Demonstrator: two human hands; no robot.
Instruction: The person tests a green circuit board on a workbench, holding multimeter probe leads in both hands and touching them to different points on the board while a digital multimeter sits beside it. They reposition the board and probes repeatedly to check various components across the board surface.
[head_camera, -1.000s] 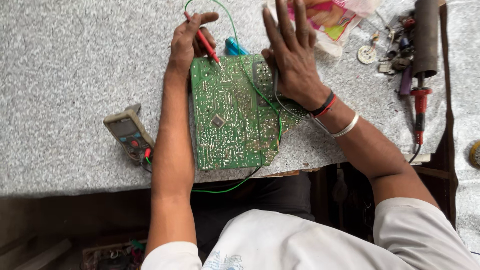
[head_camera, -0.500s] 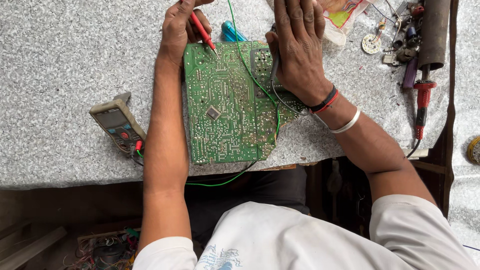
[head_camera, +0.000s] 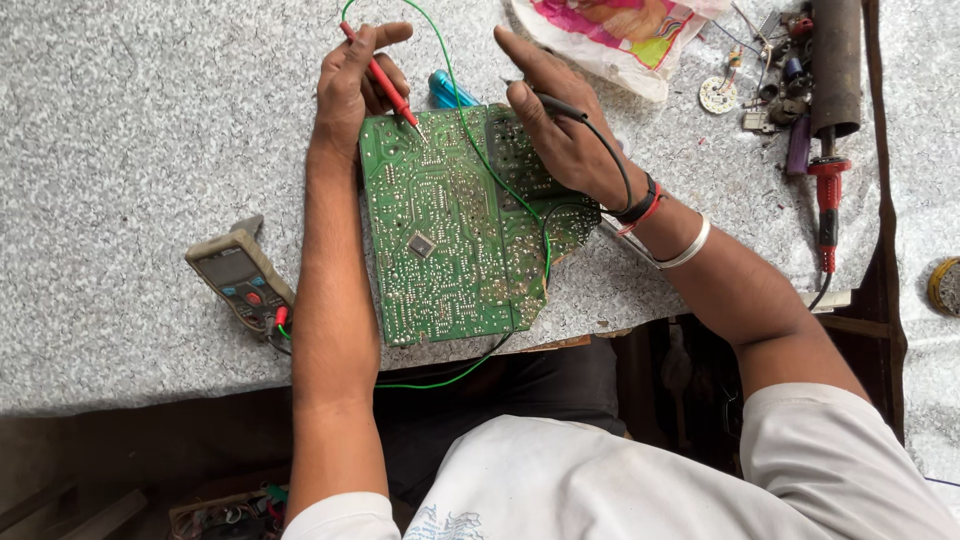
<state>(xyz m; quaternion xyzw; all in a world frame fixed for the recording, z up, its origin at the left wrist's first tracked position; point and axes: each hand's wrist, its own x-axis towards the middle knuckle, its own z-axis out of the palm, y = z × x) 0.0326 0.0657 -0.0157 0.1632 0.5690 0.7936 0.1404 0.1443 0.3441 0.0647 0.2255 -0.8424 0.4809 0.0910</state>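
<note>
Green circuit board (head_camera: 455, 230) lies solder side up on the speckled grey worktop (head_camera: 150, 130), near its front edge, between our forearms. Our left hand (head_camera: 355, 75) has its fingers closed on a red probe (head_camera: 385, 85), pen-style; tip rests on the board's upper left corner. Our right hand (head_camera: 555, 130) pinches a black probe (head_camera: 555, 103) between thumb and fingers, index finger stretched out, over the board's upper right area; we cannot tell whether its tip touches. A green wire (head_camera: 480, 160) crosses the board. Meter (head_camera: 240, 275) sits on the worktop left of our left forearm, apart from the board. Red-handled soldering iron (head_camera: 825, 200) and small loose parts (head_camera: 770, 75) lie far right; plastic bag (head_camera: 620, 30) at top.
</note>
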